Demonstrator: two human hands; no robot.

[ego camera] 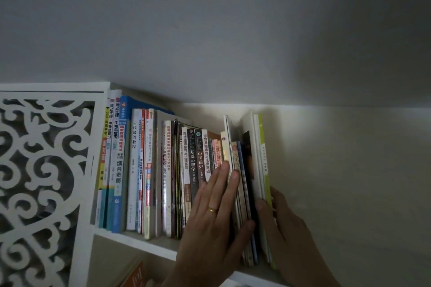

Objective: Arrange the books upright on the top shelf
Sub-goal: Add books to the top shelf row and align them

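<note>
A long row of books point(168, 177) stands upright on the top shelf point(140, 241), running from the carved white side panel point(42, 170) on the left to a last group of thin books point(251, 182) at the right end. The left hand point(217, 212), wearing a gold ring point(212, 209), lies flat with fingers together against the spines, its thumb point(245, 228) hooked toward the thin books. The right hand point(289, 235) cups the outer face of the green-edged book point(264, 165), its thumb on the near edges; its fingers behind are hidden.

The step in hand looks like squaring up this right-end group. It would go best with the right hand pressing leftward, closing the gaps, while the left palm pushes the spines level with the neighbours. The thin, floppy covers may splay or slide off the open right end, so release should be slow.
</note>
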